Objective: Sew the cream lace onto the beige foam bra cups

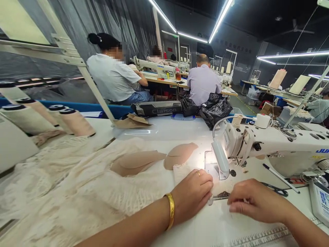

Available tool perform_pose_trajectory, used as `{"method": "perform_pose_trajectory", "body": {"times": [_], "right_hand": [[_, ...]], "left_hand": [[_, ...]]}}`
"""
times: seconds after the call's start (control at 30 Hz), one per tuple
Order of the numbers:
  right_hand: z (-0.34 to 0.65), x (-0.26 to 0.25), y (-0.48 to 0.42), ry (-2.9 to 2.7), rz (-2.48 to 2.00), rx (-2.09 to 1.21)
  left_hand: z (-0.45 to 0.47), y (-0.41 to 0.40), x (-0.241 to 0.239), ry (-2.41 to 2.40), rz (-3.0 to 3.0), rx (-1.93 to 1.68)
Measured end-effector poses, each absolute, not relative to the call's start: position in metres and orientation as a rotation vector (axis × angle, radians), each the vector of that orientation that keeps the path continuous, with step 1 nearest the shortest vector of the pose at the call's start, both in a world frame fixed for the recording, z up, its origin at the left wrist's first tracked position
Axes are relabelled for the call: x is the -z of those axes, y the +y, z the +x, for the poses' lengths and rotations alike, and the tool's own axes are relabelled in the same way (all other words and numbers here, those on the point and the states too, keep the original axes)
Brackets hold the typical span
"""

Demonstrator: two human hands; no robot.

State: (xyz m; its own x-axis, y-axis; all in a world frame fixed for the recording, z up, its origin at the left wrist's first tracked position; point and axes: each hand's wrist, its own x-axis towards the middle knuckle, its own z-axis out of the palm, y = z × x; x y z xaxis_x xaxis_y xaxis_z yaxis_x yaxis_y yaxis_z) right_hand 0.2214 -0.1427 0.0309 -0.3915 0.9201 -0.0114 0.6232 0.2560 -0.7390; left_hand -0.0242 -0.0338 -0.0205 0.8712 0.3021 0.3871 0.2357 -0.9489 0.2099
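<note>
My left hand, with a ring and a gold bangle, lies with fingers curled together over the edge of cream lace fabric beside the sewing machine's plate. Its fingertips are turned down, and a small pale bit shows under them. To the right, my right hand is closed, thumb against curled fingers, just in front of the sewing machine. What it pinches, if anything, I cannot make out. A lit lamp shines over the needle area. Two beige cut pieces lie beyond my left hand.
Gathered cream lace covers the left side. Thread cones stand at the far left. Black scissors, a white pen and a clear ruler lie on the right. Two co-workers sit ahead, beyond a black bag.
</note>
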Motion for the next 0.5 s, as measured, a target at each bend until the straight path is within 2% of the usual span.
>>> {"method": "perform_pose_trajectory", "body": {"times": [0.1, 0.17, 0.3, 0.5], "right_hand": [[0.218, -0.009, -0.125, -2.261, -1.419, -0.452], [0.216, 0.008, -0.12, -2.33, -1.364, -0.32], [0.214, 0.023, -0.123, -2.391, -1.295, -0.186], [0.215, 0.019, -0.125, -2.38, -1.246, -0.183]], "left_hand": [[-0.024, -0.036, 0.016, 0.434, 2.898, -0.603], [-0.025, -0.036, 0.015, 0.43, 2.905, -0.59], [-0.025, -0.036, 0.013, 0.443, 2.888, -0.578], [-0.023, -0.032, 0.023, 0.405, 2.857, -0.643]]}}
